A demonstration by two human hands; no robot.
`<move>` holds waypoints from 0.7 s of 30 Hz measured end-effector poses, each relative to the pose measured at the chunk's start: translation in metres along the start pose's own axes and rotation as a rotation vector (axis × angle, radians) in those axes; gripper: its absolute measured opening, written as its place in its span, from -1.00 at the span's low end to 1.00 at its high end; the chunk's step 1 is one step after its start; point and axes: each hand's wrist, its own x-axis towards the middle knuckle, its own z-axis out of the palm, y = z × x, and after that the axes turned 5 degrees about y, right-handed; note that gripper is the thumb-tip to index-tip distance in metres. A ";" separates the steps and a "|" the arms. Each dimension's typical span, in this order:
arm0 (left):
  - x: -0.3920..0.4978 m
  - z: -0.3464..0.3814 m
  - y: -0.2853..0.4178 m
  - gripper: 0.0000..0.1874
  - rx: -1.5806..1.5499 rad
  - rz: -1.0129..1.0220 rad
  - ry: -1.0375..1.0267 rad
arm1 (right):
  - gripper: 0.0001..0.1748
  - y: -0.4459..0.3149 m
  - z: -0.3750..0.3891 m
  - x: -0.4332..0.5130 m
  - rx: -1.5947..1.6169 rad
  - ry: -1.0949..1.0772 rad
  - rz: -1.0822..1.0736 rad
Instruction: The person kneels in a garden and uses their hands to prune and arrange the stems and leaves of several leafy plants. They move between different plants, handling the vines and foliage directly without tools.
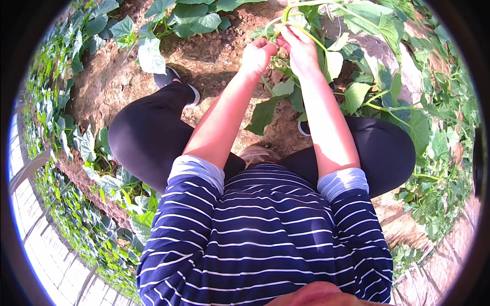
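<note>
Both hands meet at a green vine stem [286,14] with broad lobed leaves, possibly cucumber, near the top of the head view. My left hand [258,56] pinches with thumb and forefinger at thin green growth on the stem. Close against it, my right hand [300,51] has its fingers closed around the same stem, just above the left fingertips. What exactly lies between the fingertips is partly hidden. A pale curved shoot loops beside them. Below the hands, a large dark green leaf [264,114] hangs over the soil, between my forearms.
Bare brown soil [103,88] lies between rows of leafy vines. More vines [417,126] crowd my right side, and leaves [191,19] stand ahead on the left. My bent knees [147,134] flank my arms. A pale, ribbed wall [42,244] curves along the lower left rim.
</note>
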 end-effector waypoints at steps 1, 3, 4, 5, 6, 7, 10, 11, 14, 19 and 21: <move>-0.005 0.000 0.008 -0.84 -0.022 -0.027 0.016 | -0.72 0.000 0.000 0.000 -0.014 0.000 -0.002; -0.016 0.004 0.025 -0.78 -0.069 -0.079 0.047 | -0.71 0.000 0.001 -0.001 -0.044 -0.001 -0.007; -0.013 0.004 0.017 -0.71 0.194 0.017 0.111 | -0.70 0.003 -0.001 0.001 -0.036 -0.050 -0.048; -0.015 0.005 0.018 -0.70 0.229 0.038 0.140 | -0.68 0.007 -0.002 0.002 -0.072 -0.059 -0.065; -0.021 0.004 0.019 -0.69 0.263 0.057 0.173 | -0.71 0.004 0.000 -0.002 -0.107 -0.080 -0.034; -0.025 0.004 0.020 -0.68 0.297 0.076 0.206 | -0.73 0.001 0.002 -0.005 -0.144 -0.100 -0.002; -0.025 0.006 0.018 -0.67 0.859 0.351 0.352 | -0.72 0.013 0.000 -0.001 -0.113 -0.162 -0.133; -0.026 0.006 0.020 -0.66 1.031 0.431 0.383 | -0.72 0.015 -0.003 0.000 -0.107 -0.146 -0.102; -0.024 0.000 0.018 -0.69 1.047 0.584 0.362 | -0.74 0.017 -0.002 -0.002 -0.059 -0.120 -0.032; -0.020 -0.004 0.017 -0.70 1.120 0.779 0.298 | -0.76 0.017 -0.004 0.001 -0.216 -0.112 -0.138; -0.015 -0.006 0.014 -0.76 0.960 0.787 0.264 | -0.78 0.021 -0.005 0.002 -0.123 -0.075 -0.131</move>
